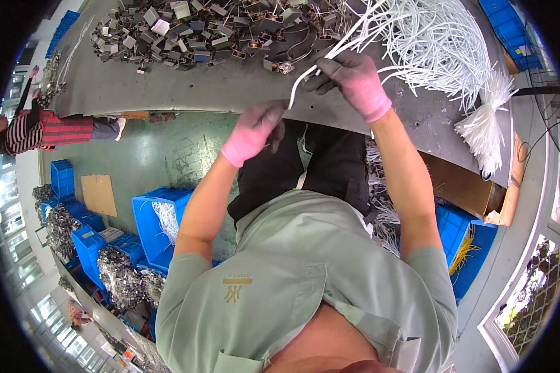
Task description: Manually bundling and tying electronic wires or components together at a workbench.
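White cable (296,83) — in gloved fingers (328,66)

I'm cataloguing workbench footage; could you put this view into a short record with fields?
Left grip: gloved, holding a white cable
Right grip: gloved, at the same cable; contact unclear
Worktop: grey
Far side: pile of small metallic parts
Right side: white cable heap, white bundle
Floor, left: blue bin with white strands inside
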The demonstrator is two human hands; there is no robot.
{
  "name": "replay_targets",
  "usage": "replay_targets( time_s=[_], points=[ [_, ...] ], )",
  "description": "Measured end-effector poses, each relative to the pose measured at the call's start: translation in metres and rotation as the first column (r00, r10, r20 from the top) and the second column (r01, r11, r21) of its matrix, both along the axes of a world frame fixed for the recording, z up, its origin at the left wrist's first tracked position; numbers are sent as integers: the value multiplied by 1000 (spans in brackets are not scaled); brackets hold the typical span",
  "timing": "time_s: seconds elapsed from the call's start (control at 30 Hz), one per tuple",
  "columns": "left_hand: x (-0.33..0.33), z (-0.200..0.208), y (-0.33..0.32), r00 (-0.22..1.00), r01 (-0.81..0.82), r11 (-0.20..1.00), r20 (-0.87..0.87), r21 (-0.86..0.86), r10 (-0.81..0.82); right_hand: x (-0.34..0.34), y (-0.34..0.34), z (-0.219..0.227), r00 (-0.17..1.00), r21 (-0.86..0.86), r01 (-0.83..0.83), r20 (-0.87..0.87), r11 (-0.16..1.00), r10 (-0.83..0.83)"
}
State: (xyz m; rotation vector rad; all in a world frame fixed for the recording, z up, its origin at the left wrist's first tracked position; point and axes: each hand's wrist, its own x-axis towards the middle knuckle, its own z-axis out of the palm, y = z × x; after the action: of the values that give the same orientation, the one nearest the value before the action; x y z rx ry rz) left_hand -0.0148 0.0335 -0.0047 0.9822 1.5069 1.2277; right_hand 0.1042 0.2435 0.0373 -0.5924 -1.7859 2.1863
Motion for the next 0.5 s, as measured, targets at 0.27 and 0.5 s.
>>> replay_targets(
  time_s=[0.27,0.5],
  points=[
    [3,-9,77,932,-330,913,-69,241,356,2,-1,-41,979,339,77,151,938,-135],
    [-20,-32,103,493,-272,958,-842,92,221,31,145,-52,823,862,-93,348,499,-448]
  ],
)
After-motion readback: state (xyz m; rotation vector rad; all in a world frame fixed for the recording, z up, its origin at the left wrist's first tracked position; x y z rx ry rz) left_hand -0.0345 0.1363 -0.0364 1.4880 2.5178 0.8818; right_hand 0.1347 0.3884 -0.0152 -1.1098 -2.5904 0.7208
